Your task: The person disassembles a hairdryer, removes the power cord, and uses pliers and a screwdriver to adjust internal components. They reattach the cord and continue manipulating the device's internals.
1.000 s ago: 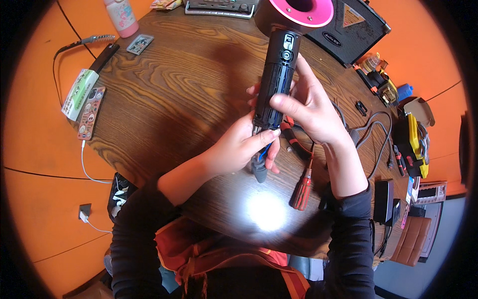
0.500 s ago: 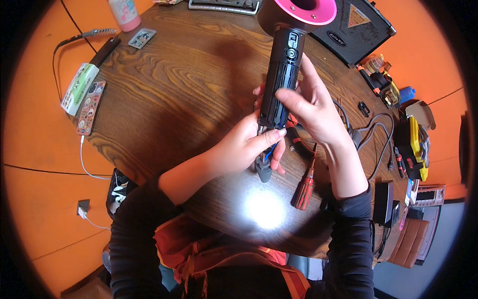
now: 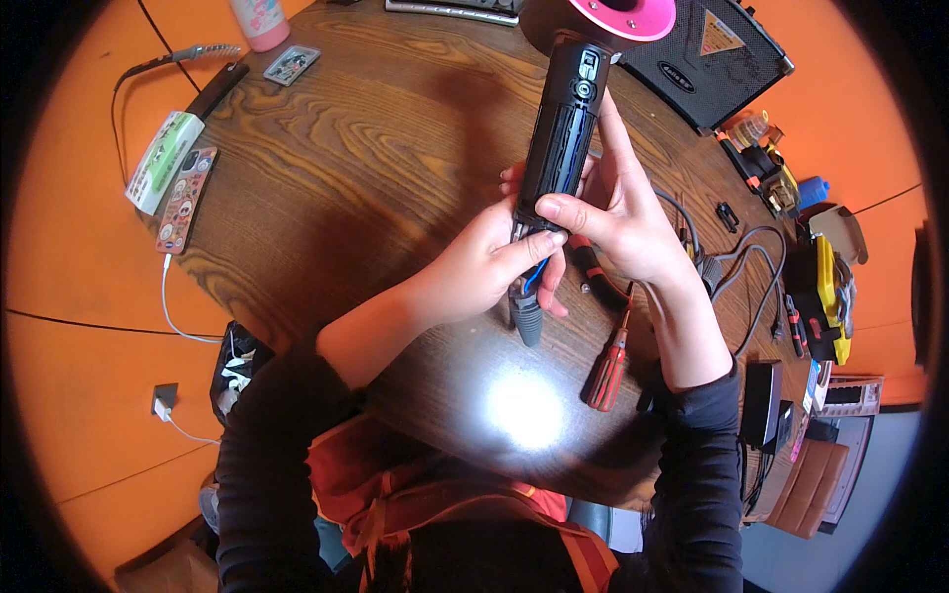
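Both hands hold a hair dryer (image 3: 560,148) with a pink ring on its head and a black handle whose inner casing is bared. My left hand (image 3: 484,255) grips the handle's lower end, its thumb by a blue wire (image 3: 536,276). Below that hangs the grey strain relief (image 3: 527,321) of the cord. My right hand (image 3: 628,212) wraps the handle from the right, thumb pressed on its lower front. Under the right wrist lie a red-handled screwdriver (image 3: 607,378) and pliers (image 3: 599,274) with red and black handles, partly hidden by the hand.
A power cord (image 3: 761,237) loops on the wooden table (image 3: 356,138) at right. Tools and a yellow case (image 3: 828,287) line the right edge. A speaker (image 3: 704,64) stands at the back right. At left are a phone (image 3: 186,203), a green-white box (image 3: 163,163) and a soldering iron (image 3: 198,51).
My right thumb has slid down the handle toward its lower end, close to the left thumb. The hair dryer has shifted slightly up and right in view. Both hands keep their hold.
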### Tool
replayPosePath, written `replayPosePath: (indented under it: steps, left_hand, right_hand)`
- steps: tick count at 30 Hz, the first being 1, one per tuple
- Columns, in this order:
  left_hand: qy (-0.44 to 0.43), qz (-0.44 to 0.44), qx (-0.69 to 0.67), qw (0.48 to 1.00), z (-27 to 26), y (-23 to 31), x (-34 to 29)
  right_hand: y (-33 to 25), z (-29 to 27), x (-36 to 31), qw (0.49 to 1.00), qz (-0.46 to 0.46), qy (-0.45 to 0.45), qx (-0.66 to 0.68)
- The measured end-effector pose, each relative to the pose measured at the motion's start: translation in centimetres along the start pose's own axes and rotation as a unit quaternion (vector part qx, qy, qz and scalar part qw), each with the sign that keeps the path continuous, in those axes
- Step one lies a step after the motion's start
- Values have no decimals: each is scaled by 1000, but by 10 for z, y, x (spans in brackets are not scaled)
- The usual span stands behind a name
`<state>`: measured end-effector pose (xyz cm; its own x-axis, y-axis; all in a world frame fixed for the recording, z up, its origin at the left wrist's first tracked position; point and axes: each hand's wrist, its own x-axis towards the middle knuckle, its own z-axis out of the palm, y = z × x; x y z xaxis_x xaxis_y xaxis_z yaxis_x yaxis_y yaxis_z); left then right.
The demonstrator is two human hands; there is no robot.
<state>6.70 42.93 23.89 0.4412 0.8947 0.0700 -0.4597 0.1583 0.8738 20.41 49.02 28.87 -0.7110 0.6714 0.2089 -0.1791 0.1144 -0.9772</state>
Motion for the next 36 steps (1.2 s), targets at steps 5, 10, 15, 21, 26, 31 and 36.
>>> replayPosePath:
  steps: [5,10,15,21,26,31,36]
  left_hand:
    - [-2,25,-27,999,0,0,0]
    - [3,56,-17,998,-3,-2,2]
    - [0,53,-15,998,-2,1,1]
    - [-1,37,-38,999,0,6,0]
    - [1,37,-32,999,0,4,0]
    - [-5,51,1,999,-1,-2,1]
    - [-22,43,34,998,3,-4,-1]
  right_hand:
    - [6,0,2,999,-16,-32,8]
    - [7,0,1,999,-11,-31,12]
    - [7,-4,3,991,27,-47,121]
    - [8,-3,4,994,23,-47,91]
    - [9,0,3,999,-3,-29,25]
    - [11,6,1,998,-54,-2,25]
    - [0,4,0,999,-26,1,30]
